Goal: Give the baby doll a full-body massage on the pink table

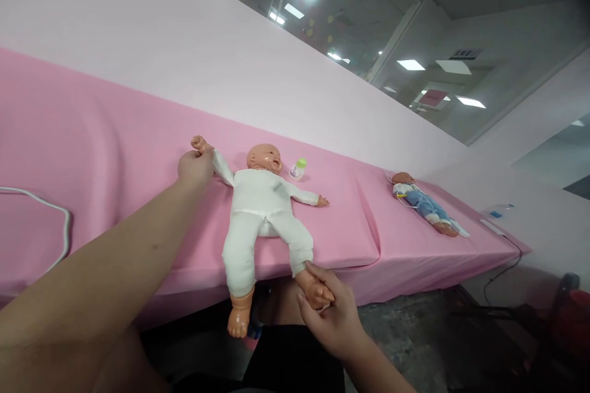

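A baby doll with a white cloth body lies on its back on the pink-covered table, its head turned to the right. Its feet hang over the front edge. My left hand is closed around the doll's arm at the left, just below the small plastic hand. Down at the front, my right hand grips the doll's foot on the right side, thumb below and fingers above. A baby bottle with a green cap lies beside the doll's head.
Farther right on the table lies a second doll in blue trousers. A white cable loops over the pink cover at the left. Behind the table rises a pale wall with windows above. A dark cord hangs at the far right.
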The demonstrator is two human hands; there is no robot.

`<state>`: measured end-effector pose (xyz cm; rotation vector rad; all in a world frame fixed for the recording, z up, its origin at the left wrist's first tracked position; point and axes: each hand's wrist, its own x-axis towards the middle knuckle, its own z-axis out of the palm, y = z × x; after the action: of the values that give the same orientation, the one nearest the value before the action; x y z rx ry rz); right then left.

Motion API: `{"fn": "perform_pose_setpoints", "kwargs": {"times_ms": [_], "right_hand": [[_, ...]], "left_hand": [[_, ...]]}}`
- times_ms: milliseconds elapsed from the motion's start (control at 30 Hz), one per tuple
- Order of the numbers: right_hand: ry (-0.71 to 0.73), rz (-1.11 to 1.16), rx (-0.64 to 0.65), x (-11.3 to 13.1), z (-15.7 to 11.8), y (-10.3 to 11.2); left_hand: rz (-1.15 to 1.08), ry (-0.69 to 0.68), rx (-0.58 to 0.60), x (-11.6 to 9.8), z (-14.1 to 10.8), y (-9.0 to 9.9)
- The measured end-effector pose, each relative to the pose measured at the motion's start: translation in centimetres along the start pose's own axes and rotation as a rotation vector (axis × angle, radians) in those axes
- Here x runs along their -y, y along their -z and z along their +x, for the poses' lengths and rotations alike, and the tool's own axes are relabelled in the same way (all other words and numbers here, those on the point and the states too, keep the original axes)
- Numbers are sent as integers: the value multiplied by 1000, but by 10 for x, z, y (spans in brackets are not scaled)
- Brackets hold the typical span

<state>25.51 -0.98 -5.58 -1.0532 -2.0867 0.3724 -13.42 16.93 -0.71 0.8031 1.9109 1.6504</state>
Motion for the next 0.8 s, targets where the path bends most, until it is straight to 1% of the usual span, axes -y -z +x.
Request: {"fn": "perform_pose_setpoints", "kwargs": {"times_ms": [67,100,200,300,367,433,500,567,633,700,800], "right_hand": [[-8,20,40,-4,-14,0],[-14,34,57,-6,-19,-2],[-6,27,63,-9,-23,-10],[10,-21,22,-9,-13,-11],[-11,-4,-29,-5,0,-8],[-27,52,-82,0,17,-4],[-36,108,-112,6,37,-1],[-67,150,-117,12,61,-2],[-126,183,-113,16,86,-8],[-177,187,-113,17,110,-19],[-201,211,-119,13,138,-39]], "left_hand": [[-40,72,-11,1,1,1],[-46,78,-13,0,0,1],[-24,16,-9,-4,-8,4],[1,-84,1,-10,-20,3],[7,-185,38,-14,-29,-2],[52,-330,122,-18,-39,-9],[171,-495,225,-19,-49,-16],[335,-685,329,-18,-57,-22],[451,-809,383,-16,-60,-25],[498,-834,387,-15,-59,-25],[486,-755,354,-13,-54,-22]]}}
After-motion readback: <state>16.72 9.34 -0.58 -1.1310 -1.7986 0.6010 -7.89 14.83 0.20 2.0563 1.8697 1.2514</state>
